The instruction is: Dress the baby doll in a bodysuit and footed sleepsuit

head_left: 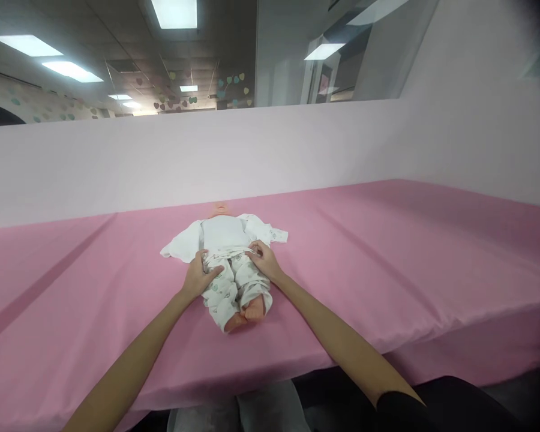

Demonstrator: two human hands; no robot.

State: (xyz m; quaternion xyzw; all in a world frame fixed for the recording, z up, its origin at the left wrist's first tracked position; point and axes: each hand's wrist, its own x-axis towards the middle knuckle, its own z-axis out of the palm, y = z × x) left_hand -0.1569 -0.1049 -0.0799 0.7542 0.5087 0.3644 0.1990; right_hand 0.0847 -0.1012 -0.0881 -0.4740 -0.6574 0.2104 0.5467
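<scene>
A baby doll lies on its back, head toward the wall and bare feet toward me. It wears a white long-sleeved top and white pants with a small print. The pants' waistband is bunched at the belly. On the left side of the waist, my left hand grips the pants, its thumb lying across the front. My right hand pinches the waistband at the other side. The fingertips of both hands are partly hidden in the cloth.
A pink sheet with fold creases covers the table, its front edge hanging near my lap. Behind the doll runs a low white wall with a glass pane above it. Another white wall closes the right side.
</scene>
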